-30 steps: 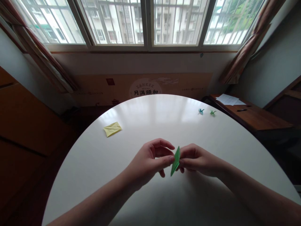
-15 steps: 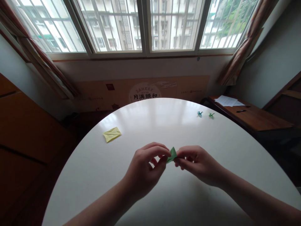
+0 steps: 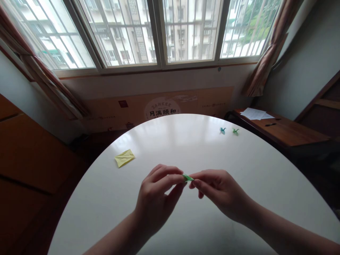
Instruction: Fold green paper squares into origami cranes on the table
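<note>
A small folded piece of green paper (image 3: 188,177) is held above the middle of the white table (image 3: 183,141), seen nearly edge-on between my fingertips. My left hand (image 3: 160,194) pinches its left end between thumb and fingers. On the other side my right hand (image 3: 219,186) grips the right end with thumb and forefinger. Fingers cover part of the paper, so its full shape is hidden. Farther off to the left lies a creased yellow sheet of paper (image 3: 124,158), flat on the table.
Two small folded paper figures, one blue (image 3: 222,130) and one green (image 3: 235,131), stand near the table's far right edge. Beyond it is a wooden desk (image 3: 289,131) with white papers (image 3: 255,113). A barred window (image 3: 159,35) with curtains lies ahead.
The green paper has turned from showing an upright pointed face to a thin edge, and both hands have shifted slightly left with it. The camera view has tilted a little.
</note>
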### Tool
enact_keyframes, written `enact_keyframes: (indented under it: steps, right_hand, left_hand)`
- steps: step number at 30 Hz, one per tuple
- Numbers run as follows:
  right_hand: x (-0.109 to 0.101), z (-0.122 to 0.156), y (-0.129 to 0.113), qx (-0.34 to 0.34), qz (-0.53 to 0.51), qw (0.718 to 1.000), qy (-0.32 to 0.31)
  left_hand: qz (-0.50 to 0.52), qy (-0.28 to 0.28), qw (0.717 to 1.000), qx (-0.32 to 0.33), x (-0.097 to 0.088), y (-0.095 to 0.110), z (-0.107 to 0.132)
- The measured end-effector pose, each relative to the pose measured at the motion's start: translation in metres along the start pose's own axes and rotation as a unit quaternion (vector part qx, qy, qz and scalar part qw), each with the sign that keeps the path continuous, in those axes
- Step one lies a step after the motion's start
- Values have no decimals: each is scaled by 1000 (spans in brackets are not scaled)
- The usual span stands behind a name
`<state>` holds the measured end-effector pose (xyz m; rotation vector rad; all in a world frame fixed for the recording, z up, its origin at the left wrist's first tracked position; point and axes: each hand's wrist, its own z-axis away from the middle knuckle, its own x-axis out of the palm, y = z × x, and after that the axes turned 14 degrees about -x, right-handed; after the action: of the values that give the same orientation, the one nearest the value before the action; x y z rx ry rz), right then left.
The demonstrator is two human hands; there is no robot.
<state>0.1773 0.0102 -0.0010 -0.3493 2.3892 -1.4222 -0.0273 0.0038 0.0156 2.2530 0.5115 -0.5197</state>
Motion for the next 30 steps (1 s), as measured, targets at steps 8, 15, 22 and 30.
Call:
enact_keyframes:
  steps: [8,15,22,30]
  right_hand:
    - [0,-2,8,88,-162,983,17]
    - [0,-2,9,110,-216,970,18]
    - [-5,-3,9,140,-236,961,23]
    - [-10,-6,7,149,-213,965,36]
  left_hand:
    - [-8,-13,1000,25,-2,0,-2]
    - [-30,-71,997,2,-2,4,-1]
    - [-33,-126,991,-34,-4,5,-1]
    - [68,-113,986,-97,-7,4,0]
